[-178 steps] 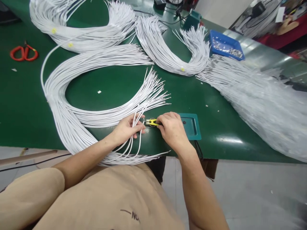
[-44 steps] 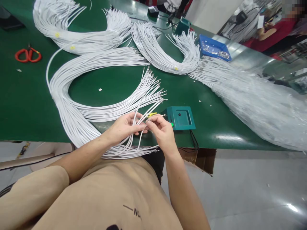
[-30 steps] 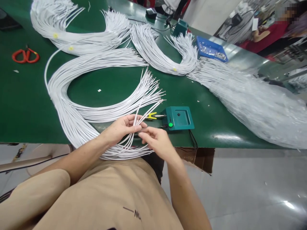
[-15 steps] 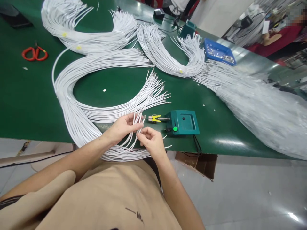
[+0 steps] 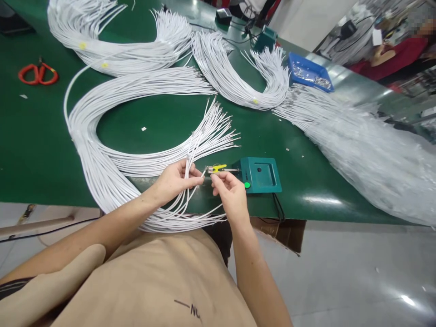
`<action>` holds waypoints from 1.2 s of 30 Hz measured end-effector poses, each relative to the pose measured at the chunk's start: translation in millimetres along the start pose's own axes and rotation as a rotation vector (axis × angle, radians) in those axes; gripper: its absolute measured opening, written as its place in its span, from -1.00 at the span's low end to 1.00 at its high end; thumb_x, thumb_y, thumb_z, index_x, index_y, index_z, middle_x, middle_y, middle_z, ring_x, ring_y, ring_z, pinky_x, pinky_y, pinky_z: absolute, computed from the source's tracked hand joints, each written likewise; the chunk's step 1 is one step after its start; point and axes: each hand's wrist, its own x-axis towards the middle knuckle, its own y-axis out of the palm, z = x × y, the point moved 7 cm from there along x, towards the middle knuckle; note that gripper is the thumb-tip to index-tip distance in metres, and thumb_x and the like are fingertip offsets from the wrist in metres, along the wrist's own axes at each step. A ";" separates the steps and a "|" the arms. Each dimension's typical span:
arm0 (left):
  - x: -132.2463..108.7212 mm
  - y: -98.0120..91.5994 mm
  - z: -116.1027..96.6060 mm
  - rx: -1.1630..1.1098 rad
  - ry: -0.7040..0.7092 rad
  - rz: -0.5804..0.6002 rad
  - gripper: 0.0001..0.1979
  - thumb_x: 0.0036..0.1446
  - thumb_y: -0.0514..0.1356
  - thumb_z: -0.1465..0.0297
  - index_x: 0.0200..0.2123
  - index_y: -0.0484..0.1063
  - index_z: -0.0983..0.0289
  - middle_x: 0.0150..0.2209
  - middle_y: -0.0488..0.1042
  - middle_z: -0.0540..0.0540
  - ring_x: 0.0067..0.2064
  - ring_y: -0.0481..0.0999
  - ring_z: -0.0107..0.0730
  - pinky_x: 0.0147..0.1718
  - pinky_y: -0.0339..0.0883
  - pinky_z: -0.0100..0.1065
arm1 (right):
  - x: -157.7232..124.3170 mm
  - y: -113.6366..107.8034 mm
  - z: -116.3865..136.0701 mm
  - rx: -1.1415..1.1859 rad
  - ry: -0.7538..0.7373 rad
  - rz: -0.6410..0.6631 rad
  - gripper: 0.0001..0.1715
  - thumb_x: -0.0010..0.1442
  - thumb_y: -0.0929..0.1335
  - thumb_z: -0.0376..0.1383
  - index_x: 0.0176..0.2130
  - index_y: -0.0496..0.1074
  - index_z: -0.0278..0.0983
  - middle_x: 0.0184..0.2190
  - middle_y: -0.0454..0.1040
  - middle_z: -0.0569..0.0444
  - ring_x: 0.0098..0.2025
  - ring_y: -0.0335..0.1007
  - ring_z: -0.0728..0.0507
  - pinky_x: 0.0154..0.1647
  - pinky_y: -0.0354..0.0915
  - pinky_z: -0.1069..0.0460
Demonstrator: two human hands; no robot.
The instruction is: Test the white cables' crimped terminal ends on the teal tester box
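Note:
My left hand (image 5: 179, 179) is closed around a few white cables (image 5: 187, 190), their metal-tipped ends sticking up past the fingers. One cable end rests between thumb and fingers, pointing at the yellow clip (image 5: 218, 168) on the front of a small green device (image 5: 260, 175) with a lit green button. Just below that clip is my right hand (image 5: 229, 188), thumb and fingers pinched together; whatever lies between them, if anything, is too small to tell. Beneath both hands, a large curved bundle of white cables (image 5: 91, 159) lies on the green table (image 5: 136, 118).
More white cable bundles (image 5: 136, 56) lie behind. Red-handled cutters (image 5: 38, 75) are at the left. A blue tray (image 5: 309, 72) holds small metal parts. Bagged cables (image 5: 368, 150) fill the right side. A cardboard box (image 5: 288, 234) stands below the table edge. Another person's red sleeve (image 5: 391, 56) shows at far right.
My right hand has moved right and up, from beside the left hand's cables to just under the yellow clip. My left hand keeps its hold. The view has shifted slightly.

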 end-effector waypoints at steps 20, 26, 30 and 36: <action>-1.4 2.8 0.7 -0.015 -0.021 0.033 -0.65 -0.18 0.37 0.35 -0.39 0.24 0.27 -0.47 0.42 -0.06 -0.44 0.39 -0.49 -0.40 0.26 -0.41 | 6.7 14.9 1.0 0.115 0.020 -0.038 -0.69 -0.07 0.50 -0.16 -0.36 0.45 -0.30 -0.54 0.39 0.20 -0.58 0.19 0.06 -0.57 0.14 0.11; -3.9 3.0 -2.3 0.032 0.010 0.008 -0.68 -0.13 0.34 0.33 -0.40 0.24 0.27 -0.42 0.43 -0.01 -0.41 0.40 -0.46 -0.36 0.27 -0.38 | 8.3 23.1 -6.5 0.385 0.055 0.054 -0.83 0.02 0.45 -0.25 -0.37 0.53 -0.33 -0.54 0.38 0.16 -0.55 0.15 0.08 -0.48 0.14 0.10; -4.7 0.3 -6.7 0.048 0.053 0.002 -0.70 -0.10 0.33 0.34 -0.41 0.24 0.27 -0.42 0.44 -0.01 -0.41 0.39 -0.47 -0.38 0.26 -0.40 | 5.6 33.1 -16.1 0.646 0.220 0.167 -0.82 -0.02 0.47 -0.29 -0.36 0.54 -0.35 -0.56 0.28 0.20 -0.59 -0.03 0.12 -0.56 0.07 0.13; -7.0 4.4 -5.4 0.043 0.045 0.059 -0.73 -0.02 0.30 0.34 -0.40 0.23 0.26 -0.45 0.48 -0.01 -0.47 0.40 -0.48 -0.49 0.23 -0.44 | 5.2 29.1 -8.2 0.616 0.203 0.122 -0.78 0.03 0.43 -0.27 -0.28 0.54 -0.32 -0.61 0.09 0.27 -0.61 -0.12 0.10 -0.60 0.02 0.14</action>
